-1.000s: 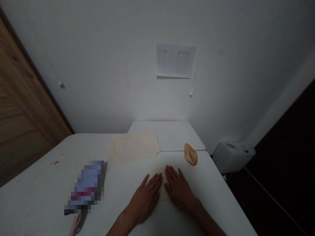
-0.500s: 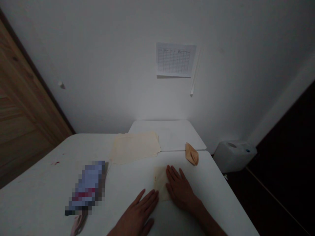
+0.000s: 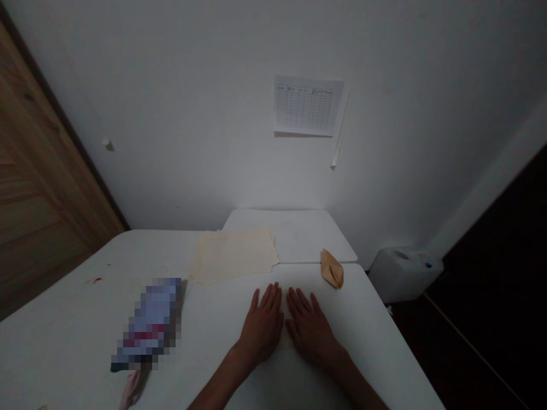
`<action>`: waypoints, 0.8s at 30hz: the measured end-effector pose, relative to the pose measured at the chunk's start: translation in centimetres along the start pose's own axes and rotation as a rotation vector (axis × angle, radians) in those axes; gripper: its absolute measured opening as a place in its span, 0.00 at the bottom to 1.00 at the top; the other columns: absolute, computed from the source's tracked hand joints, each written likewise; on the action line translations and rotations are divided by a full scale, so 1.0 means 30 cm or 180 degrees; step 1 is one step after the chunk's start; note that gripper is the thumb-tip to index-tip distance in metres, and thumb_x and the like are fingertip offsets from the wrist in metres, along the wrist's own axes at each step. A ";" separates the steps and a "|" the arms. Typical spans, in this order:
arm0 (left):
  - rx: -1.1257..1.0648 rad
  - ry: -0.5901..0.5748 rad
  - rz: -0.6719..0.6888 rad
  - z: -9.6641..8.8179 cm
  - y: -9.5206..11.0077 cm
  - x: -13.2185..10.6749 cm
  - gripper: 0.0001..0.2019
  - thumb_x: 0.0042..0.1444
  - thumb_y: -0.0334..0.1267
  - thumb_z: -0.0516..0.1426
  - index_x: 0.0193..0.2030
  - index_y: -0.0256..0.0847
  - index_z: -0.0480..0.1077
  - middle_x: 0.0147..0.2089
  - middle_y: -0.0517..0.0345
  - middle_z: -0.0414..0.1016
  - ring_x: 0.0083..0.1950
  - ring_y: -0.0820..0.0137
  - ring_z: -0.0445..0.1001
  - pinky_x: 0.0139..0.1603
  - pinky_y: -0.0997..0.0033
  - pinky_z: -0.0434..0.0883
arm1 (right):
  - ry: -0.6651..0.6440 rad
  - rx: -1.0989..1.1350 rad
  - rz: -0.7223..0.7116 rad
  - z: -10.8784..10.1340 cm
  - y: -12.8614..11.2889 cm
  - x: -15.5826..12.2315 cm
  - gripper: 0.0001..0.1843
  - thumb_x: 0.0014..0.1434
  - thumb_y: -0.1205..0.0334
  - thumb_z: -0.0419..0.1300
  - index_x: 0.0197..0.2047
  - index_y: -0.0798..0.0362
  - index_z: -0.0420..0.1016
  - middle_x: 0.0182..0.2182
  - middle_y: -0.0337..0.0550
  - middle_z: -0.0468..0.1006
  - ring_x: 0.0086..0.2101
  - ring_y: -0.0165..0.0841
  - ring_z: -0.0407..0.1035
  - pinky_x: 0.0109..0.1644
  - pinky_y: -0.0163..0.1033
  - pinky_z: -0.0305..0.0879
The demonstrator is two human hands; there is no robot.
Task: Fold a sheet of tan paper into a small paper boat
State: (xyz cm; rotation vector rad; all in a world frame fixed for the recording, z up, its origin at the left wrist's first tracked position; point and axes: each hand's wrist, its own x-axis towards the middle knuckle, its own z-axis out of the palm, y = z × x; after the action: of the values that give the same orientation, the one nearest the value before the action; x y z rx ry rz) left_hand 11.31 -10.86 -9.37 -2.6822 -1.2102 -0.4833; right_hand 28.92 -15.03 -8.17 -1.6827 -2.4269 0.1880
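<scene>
My left hand (image 3: 262,322) lies flat, palm down, with its fingers pointing away from me. Beside it my right hand (image 3: 310,324) is flat too, fingers slightly apart. Both press on a small pale cream sheet (image 3: 285,339), and only a thin strip of it shows between them; the rest is hidden. Beyond the right hand sits a folded tan paper piece (image 3: 332,269). Farther back, to the left, several larger cream sheets (image 3: 235,254) are spread on the white table (image 3: 205,336).
A blurred-out bluish item (image 3: 149,322) with a pinkish strap (image 3: 130,388) lies at the left. Behind the table a printed chart (image 3: 307,106) hangs on the wall. A white plastic jug (image 3: 404,273) stands on the floor at the right, past the table edge.
My left hand has moved forward and right onto the small cream sheet, covering its left side. The right hand stays in nearly the same place.
</scene>
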 end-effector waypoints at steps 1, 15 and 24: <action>0.0050 -0.0061 0.0018 0.008 0.003 0.007 0.26 0.63 0.35 0.45 0.68 0.35 0.53 0.70 0.45 0.54 0.71 0.56 0.50 0.68 0.45 0.52 | 0.0019 -0.0010 -0.0005 0.005 0.002 0.001 0.31 0.70 0.51 0.36 0.72 0.55 0.39 0.70 0.46 0.40 0.68 0.43 0.35 0.68 0.59 0.32; 0.0347 -0.0047 -0.0136 0.001 -0.043 -0.061 0.25 0.65 0.39 0.44 0.68 0.35 0.55 0.70 0.47 0.55 0.70 0.58 0.52 0.67 0.49 0.51 | 0.0052 -0.0070 0.0090 0.010 0.002 -0.006 0.31 0.70 0.52 0.37 0.71 0.54 0.41 0.69 0.43 0.41 0.68 0.42 0.36 0.68 0.58 0.32; 0.0207 -0.0059 -0.0219 -0.002 -0.059 -0.073 0.26 0.65 0.40 0.44 0.68 0.35 0.54 0.70 0.46 0.54 0.71 0.56 0.51 0.67 0.47 0.52 | 0.0138 -0.0063 0.0403 0.029 0.011 -0.020 0.31 0.69 0.51 0.38 0.71 0.54 0.42 0.69 0.43 0.42 0.68 0.43 0.35 0.68 0.60 0.31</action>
State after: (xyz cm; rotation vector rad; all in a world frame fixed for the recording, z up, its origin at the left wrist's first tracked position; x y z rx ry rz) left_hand 8.60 -11.24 -10.08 -2.6036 -1.3037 -0.4219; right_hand 29.24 -15.48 -9.15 -1.8306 -2.3002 0.1435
